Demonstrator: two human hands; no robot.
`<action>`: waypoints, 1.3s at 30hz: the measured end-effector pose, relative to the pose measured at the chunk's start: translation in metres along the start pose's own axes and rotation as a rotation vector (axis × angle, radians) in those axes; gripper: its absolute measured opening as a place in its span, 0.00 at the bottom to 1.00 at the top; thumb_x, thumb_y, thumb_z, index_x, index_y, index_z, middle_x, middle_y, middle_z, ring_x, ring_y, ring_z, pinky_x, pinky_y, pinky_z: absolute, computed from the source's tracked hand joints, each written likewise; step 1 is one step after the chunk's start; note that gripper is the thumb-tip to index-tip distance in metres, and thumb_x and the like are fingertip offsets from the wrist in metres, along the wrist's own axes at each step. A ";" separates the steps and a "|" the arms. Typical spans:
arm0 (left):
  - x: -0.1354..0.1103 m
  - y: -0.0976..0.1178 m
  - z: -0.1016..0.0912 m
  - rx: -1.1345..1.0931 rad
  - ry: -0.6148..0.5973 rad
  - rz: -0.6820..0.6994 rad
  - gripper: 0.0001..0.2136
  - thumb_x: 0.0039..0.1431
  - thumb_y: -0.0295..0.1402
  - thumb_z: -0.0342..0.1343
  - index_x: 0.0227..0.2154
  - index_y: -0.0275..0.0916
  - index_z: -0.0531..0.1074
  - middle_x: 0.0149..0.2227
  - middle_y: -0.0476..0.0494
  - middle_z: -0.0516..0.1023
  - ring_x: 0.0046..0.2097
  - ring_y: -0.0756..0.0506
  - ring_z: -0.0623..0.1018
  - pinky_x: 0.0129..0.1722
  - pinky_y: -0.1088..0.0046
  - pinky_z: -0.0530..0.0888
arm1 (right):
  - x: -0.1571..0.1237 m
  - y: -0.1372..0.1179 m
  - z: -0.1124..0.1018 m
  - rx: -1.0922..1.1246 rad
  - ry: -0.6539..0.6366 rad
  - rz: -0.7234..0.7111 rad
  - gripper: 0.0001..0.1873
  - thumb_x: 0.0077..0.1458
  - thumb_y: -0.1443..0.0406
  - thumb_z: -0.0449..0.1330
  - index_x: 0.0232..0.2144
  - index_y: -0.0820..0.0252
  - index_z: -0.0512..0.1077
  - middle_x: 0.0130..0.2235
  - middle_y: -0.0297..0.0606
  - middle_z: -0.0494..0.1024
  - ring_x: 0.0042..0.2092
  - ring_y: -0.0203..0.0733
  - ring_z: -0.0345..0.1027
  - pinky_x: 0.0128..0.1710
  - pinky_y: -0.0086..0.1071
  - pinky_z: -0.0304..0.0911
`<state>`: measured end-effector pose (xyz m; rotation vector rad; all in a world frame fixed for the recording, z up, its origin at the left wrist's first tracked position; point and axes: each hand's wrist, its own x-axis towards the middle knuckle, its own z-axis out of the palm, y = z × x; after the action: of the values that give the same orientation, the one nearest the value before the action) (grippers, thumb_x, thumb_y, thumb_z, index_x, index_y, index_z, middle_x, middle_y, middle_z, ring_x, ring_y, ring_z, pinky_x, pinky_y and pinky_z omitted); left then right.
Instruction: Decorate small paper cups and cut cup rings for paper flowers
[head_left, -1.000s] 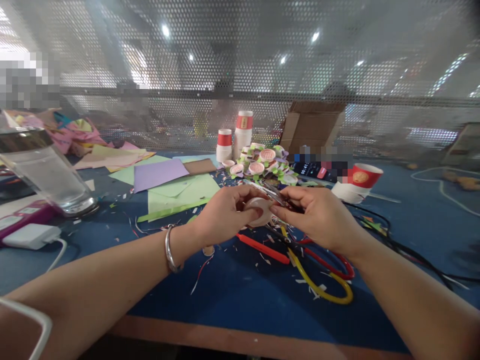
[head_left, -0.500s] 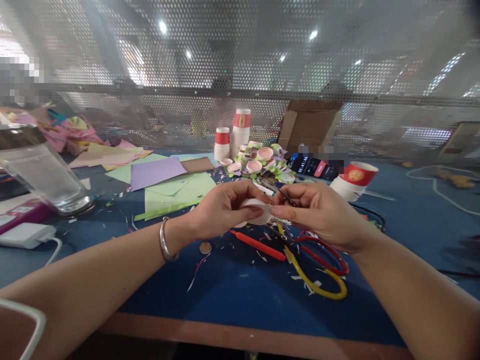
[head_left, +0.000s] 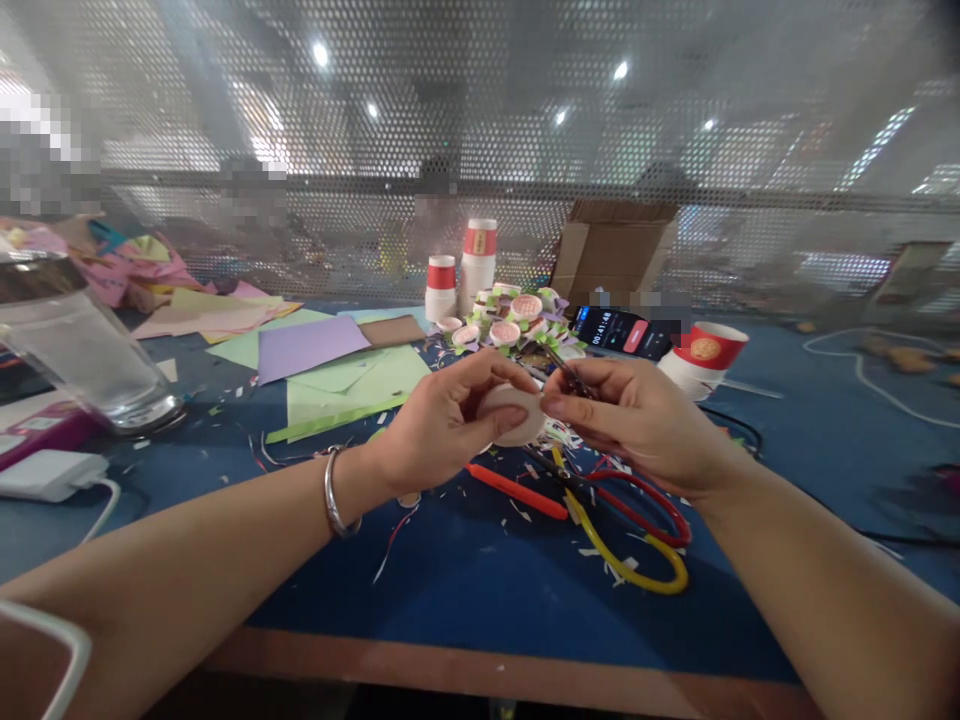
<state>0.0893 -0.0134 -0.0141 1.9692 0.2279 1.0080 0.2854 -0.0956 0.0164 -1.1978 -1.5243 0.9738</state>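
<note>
My left hand [head_left: 442, 415], with a silver bangle at the wrist, pinches a round white paper piece [head_left: 517, 420] between thumb and fingers. Beside its right edge is my right hand [head_left: 630, 415], closed around a thin dark tool [head_left: 564, 372] that points up and away to the left; its exact kind is hard to make out. The right thumb and fingertip meet at or very near the paper's rim. Below the hands lie an orange pen [head_left: 517, 492] and scissors [head_left: 637, 500] with one red and one yellow handle, among paper scraps.
Behind the hands stand small cup-bottom pieces [head_left: 506, 332] with green leaves, and stacked paper cups [head_left: 478, 262]. To the right are a phone [head_left: 622, 332] and a tilted paper cup [head_left: 709, 350]. Coloured paper sheets [head_left: 311, 347] and a glass jar [head_left: 90, 350] occupy the left.
The white piece has turned to show its round face more fully. My right fingers have shifted slightly, and the dark tool tilts more upright. The whole view has shifted a little.
</note>
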 end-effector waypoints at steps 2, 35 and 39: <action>0.001 0.001 0.001 -0.059 0.009 -0.042 0.08 0.60 0.28 0.61 0.42 0.39 0.71 0.36 0.48 0.76 0.36 0.52 0.78 0.37 0.76 0.76 | 0.001 0.002 0.000 0.008 0.023 0.000 0.16 0.55 0.54 0.70 0.31 0.60 0.75 0.20 0.23 0.60 0.20 0.26 0.46 0.19 0.30 0.38; 0.001 0.016 0.005 -0.180 0.185 -0.028 0.07 0.60 0.23 0.59 0.34 0.39 0.65 0.31 0.50 0.76 0.33 0.54 0.76 0.33 0.78 0.73 | -0.008 -0.003 0.009 -0.585 0.111 -0.282 0.23 0.66 0.51 0.56 0.24 0.59 0.68 0.22 0.27 0.60 0.25 0.31 0.52 0.22 0.28 0.50; -0.001 0.014 0.003 -0.154 0.165 -0.008 0.07 0.61 0.26 0.59 0.35 0.39 0.65 0.32 0.49 0.76 0.34 0.53 0.77 0.34 0.76 0.74 | -0.010 -0.005 0.009 -0.611 0.121 -0.316 0.23 0.67 0.52 0.56 0.24 0.58 0.67 0.22 0.26 0.60 0.25 0.30 0.52 0.23 0.28 0.50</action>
<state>0.0878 -0.0236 -0.0045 1.7473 0.2413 1.1500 0.2765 -0.1068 0.0169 -1.3357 -1.9063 0.2172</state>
